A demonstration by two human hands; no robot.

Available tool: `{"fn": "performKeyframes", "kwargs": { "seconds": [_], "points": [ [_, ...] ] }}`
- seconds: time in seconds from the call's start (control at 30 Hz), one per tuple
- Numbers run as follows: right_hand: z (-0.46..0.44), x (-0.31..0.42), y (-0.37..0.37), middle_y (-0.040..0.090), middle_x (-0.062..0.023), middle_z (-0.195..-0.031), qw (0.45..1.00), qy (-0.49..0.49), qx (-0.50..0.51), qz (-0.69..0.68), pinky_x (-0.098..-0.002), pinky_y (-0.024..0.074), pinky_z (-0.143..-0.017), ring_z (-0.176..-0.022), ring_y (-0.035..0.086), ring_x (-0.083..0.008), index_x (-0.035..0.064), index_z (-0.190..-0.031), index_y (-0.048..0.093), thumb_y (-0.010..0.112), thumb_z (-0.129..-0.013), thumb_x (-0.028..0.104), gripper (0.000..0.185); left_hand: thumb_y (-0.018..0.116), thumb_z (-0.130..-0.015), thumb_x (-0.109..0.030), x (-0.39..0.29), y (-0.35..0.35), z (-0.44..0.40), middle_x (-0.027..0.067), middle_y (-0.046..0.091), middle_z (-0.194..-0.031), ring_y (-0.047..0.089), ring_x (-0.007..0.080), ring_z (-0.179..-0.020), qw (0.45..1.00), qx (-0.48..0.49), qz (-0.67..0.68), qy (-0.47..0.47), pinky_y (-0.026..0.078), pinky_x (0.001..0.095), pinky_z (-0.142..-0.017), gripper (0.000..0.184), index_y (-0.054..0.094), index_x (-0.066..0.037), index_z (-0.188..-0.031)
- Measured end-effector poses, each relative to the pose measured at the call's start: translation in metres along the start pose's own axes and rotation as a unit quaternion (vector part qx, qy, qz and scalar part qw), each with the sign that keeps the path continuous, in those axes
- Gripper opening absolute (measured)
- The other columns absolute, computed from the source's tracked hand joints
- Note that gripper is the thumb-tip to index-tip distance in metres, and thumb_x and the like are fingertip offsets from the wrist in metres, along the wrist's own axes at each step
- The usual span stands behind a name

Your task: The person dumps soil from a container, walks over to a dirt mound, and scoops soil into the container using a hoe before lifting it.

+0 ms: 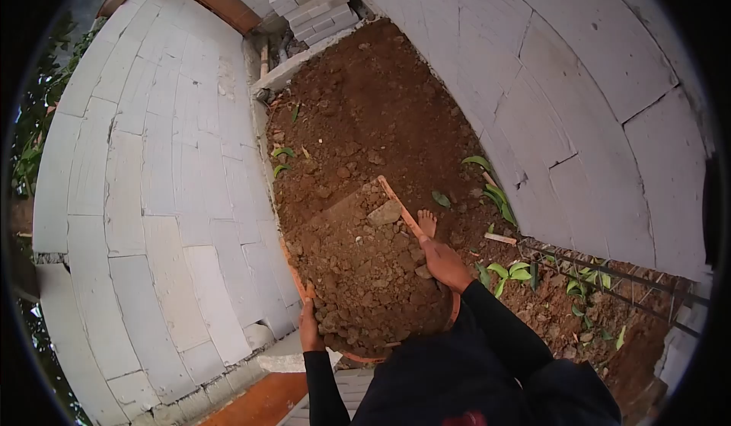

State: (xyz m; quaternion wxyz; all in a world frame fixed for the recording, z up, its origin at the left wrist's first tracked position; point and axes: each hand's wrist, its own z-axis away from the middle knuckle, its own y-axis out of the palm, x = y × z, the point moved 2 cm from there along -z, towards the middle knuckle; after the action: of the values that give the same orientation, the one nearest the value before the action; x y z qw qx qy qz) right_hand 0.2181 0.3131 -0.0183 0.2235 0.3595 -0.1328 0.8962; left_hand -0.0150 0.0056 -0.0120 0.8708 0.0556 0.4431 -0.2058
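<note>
An orange-rimmed container (399,201) heaped with brown soil and clods is held in front of my body. My left hand (309,325) grips its rim on the left side, and my right hand (444,264) is closed around the rim on the right. A large flat clod (384,213) lies on the heaped soil (358,266) near the far end. One bare foot (427,223) shows on the ground just beyond my right hand.
Pale block walls (190,197) (563,114) rise on both sides of the dirt ground (365,98). Stacked blocks (312,3) stand at the far end. A metal rebar frame (609,274), green leaves (510,274) and a small stick (500,239) are at the right.
</note>
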Motion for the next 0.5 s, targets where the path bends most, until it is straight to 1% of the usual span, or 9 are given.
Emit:
{"fn": "performKeyframes", "kwargs": {
  "seconds": [0.03,0.07,0.1,0.17,0.2,0.3,0.33,0.43,0.5],
  "points": [
    [-0.023,0.009,-0.004,0.053,-0.0227,-0.115,0.999,0.025,-0.012,0.033,-0.0501,0.0379,-0.095,-0.100,0.051,-0.0341,0.0032,-0.144,0.046,0.030,-0.102,0.061,0.074,0.059,-0.099,-0.039,-0.001,0.005,-0.020,0.0139,0.055,-0.137,0.058,0.0254,-0.118,0.998,0.013,0.045,-0.032,0.048,0.0371,-0.097,0.059,0.049,0.005,-0.138],
    [-0.034,0.014,-0.008,0.063,-0.0229,-0.094,0.996,0.048,-0.021,0.068,-0.0512,0.0469,-0.082,-0.078,0.061,-0.0320,0.0028,-0.141,0.052,0.029,-0.102,0.061,0.073,0.059,-0.099,-0.039,-0.007,0.011,-0.023,0.0147,0.060,-0.129,0.061,0.0253,-0.112,0.997,-0.027,0.050,-0.056,0.051,0.0358,-0.092,0.056,0.054,0.005,-0.133],
    [-0.034,0.021,-0.013,0.063,-0.0228,-0.095,0.996,0.062,-0.031,0.057,-0.0508,0.0463,-0.083,-0.080,0.061,-0.0332,0.0009,-0.138,0.054,0.029,-0.103,0.060,0.073,0.059,-0.099,-0.039,-0.023,0.022,-0.019,0.0139,0.063,-0.123,0.063,0.0221,-0.108,0.997,-0.001,0.039,-0.074,0.052,0.0345,-0.089,0.050,0.058,0.004,-0.127],
    [-0.066,0.051,-0.031,0.063,-0.0226,-0.096,0.996,0.023,-0.077,0.039,-0.0500,0.0450,-0.084,-0.085,0.061,-0.0356,-0.0029,-0.131,0.058,0.029,-0.103,0.059,0.074,0.055,-0.101,-0.039,-0.040,0.049,-0.064,0.0120,0.068,-0.112,0.068,0.0205,-0.095,0.997,0.034,0.045,-0.049,0.055,0.0338,-0.083,0.046,0.061,0.002,-0.120],
    [-0.087,0.031,-0.032,0.064,-0.0255,-0.106,0.996,0.010,-0.088,0.031,-0.0474,0.0434,-0.093,-0.102,0.060,-0.0398,-0.0065,-0.129,0.057,0.030,-0.103,0.058,0.074,0.055,-0.101,-0.038,-0.051,0.063,-0.075,0.0117,0.068,-0.112,0.068,0.0202,-0.095,0.997,0.044,0.045,-0.049,0.055,0.0336,-0.083,0.045,0.061,0.002,-0.120],
    [-0.103,0.067,-0.044,0.062,-0.0293,-0.119,0.995,0.021,-0.093,0.015,-0.0430,0.0403,-0.102,-0.120,0.054,-0.0430,-0.0071,-0.132,0.054,0.032,-0.103,0.058,0.075,0.054,-0.101,-0.037,-0.083,0.082,-0.098,0.0107,0.068,-0.110,0.067,0.0194,-0.095,0.996,0.058,0.040,-0.059,0.055,0.0328,-0.082,0.043,0.061,0.002,-0.119],
    [-0.104,0.096,-0.047,0.061,-0.0175,-0.118,0.995,0.049,-0.083,0.019,-0.0366,0.0399,-0.099,-0.109,0.054,-0.0227,-0.0110,-0.126,0.054,0.031,-0.105,0.054,0.072,0.054,-0.101,-0.037,-0.094,0.080,-0.112,0.0103,0.068,-0.110,0.067,0.0191,-0.095,0.995,0.053,0.037,-0.070,0.055,0.0324,-0.082,0.043,0.061,0.002,-0.119],
    [-0.175,0.191,-0.055,0.060,-0.0183,-0.118,0.995,0.037,-0.088,0.011,-0.0371,0.0398,-0.099,-0.109,0.054,-0.0222,-0.0115,-0.128,0.052,0.031,-0.105,0.055,0.073,0.055,-0.101,-0.035,-0.179,0.096,-0.198,0.0078,0.068,-0.108,0.066,0.0166,-0.095,0.995,0.061,0.045,-0.058,0.055,0.0317,-0.082,0.041,0.061,0.001,-0.119],
    [-0.226,0.237,-0.057,0.058,-0.0158,-0.107,0.996,0.021,-0.082,-0.003,-0.0391,0.0406,-0.094,-0.101,0.054,-0.0227,-0.0110,-0.125,0.053,0.030,-0.105,0.056,0.073,0.055,-0.101,-0.034,-0.234,0.107,-0.242,0.0070,0.068,-0.109,0.066,0.0160,-0.095,0.995,0.068,0.066,-0.038,0.055,0.0319,-0.081,0.040,0.062,0.001,-0.119]
  ]
}}
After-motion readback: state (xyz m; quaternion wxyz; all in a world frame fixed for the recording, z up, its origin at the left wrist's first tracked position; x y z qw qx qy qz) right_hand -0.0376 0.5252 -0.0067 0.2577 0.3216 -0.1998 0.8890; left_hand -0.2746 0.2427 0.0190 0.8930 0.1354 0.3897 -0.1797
